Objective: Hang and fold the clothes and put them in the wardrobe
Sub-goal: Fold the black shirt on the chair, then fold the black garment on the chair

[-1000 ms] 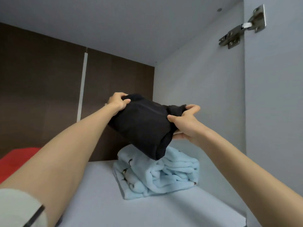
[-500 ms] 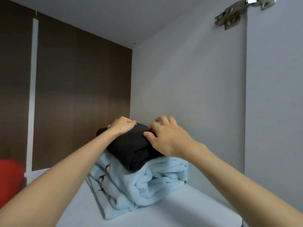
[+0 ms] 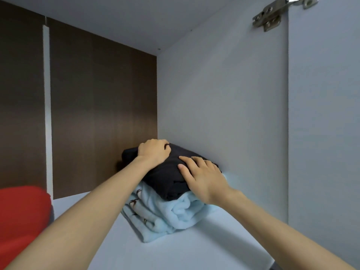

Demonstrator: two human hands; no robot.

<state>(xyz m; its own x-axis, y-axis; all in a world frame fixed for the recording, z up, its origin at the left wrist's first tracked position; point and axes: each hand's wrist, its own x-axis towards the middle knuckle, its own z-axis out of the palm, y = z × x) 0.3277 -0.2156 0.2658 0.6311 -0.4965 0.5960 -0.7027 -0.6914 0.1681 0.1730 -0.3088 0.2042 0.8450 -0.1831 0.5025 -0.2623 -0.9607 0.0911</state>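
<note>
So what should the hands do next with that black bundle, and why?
Probably let go and draw both hands back: the folded black garment lies on the light blue blanket on the shelf, left hand curled on it, right hand flat on it.

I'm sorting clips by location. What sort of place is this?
Most likely the inside of a wardrobe: a metal door hinge on the grey side panel, a flat grey shelf, and a folded black garment stacked on a folded light blue blanket.

Grey side wall (image 3: 224,114), brown back panel (image 3: 101,114), hinge (image 3: 270,15)
</note>
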